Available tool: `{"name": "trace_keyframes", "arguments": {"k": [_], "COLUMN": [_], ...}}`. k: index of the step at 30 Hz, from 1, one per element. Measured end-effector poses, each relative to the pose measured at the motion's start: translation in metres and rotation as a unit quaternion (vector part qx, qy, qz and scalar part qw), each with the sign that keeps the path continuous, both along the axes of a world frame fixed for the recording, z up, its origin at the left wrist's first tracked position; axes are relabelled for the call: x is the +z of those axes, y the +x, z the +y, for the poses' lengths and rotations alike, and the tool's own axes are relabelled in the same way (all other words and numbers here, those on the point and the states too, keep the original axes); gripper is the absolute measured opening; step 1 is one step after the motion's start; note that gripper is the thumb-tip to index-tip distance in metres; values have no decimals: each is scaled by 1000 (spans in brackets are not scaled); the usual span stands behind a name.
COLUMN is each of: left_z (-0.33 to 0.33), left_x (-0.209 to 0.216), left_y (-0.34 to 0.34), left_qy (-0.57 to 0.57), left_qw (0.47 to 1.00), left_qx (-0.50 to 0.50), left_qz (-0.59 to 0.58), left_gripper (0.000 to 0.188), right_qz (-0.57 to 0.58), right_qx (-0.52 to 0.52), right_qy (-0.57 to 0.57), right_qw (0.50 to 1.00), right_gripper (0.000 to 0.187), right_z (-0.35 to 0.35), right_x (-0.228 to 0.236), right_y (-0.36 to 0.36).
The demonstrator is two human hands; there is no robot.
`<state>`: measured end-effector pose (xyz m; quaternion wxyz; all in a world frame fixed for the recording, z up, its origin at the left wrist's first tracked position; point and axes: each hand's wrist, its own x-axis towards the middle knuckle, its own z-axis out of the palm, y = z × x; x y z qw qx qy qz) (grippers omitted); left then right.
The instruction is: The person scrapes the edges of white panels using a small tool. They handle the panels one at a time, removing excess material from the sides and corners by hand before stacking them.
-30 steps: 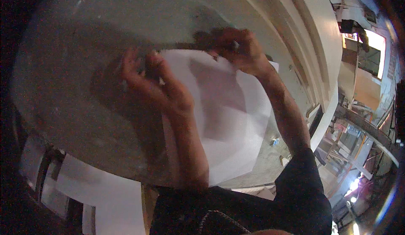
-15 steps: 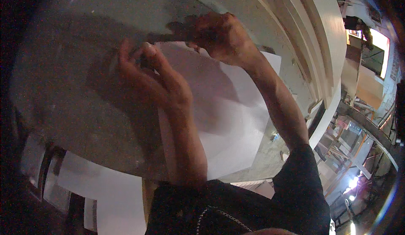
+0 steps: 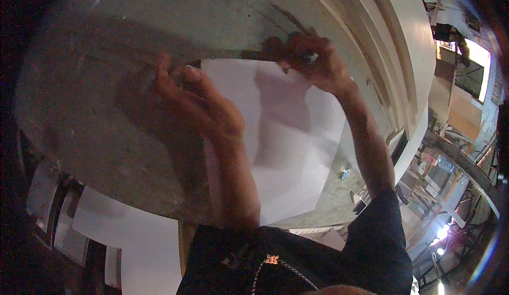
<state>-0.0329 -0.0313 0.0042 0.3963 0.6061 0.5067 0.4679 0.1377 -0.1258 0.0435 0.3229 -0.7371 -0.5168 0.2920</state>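
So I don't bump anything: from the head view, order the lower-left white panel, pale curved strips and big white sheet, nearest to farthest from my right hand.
From your right hand:
1. White sheet: nearest, its far edge right by the hand.
2. Pale curved strips: off to the right.
3. White panel: farthest, at lower left.

Left grip (image 3: 208,105) half-curled, right grip (image 3: 324,64) more bunched

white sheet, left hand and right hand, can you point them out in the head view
White sheet (image 3: 289,146): head view, on the middle of its surface.
Left hand (image 3: 213,116): head view, on the middle of the hand.
Right hand (image 3: 325,70): head view, on the middle of the hand.
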Motion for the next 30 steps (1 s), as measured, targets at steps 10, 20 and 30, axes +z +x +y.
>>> {"name": "trace_keyframes", "arguments": {"k": [10,20,30], "left_z": [2,10,15], "left_x": [7,8,8], "left_y": [2,4,2], "left_qy": [-28,-5,1], "left_qw": [999,1000,1000], "left_qx": [-5,-5,-4], "left_qz": [31,27,25], "left_gripper": [59,59,61], "right_qz": [-192,-123,54], "right_qx": [65,77,-4], "right_qy": [61,14,6], "right_qw": [977,989,998], "right_gripper": [12,9,9], "right_z": [20,27,40], "right_x": [-8,7,-5], "right_y": [-5,-4,-16]}}
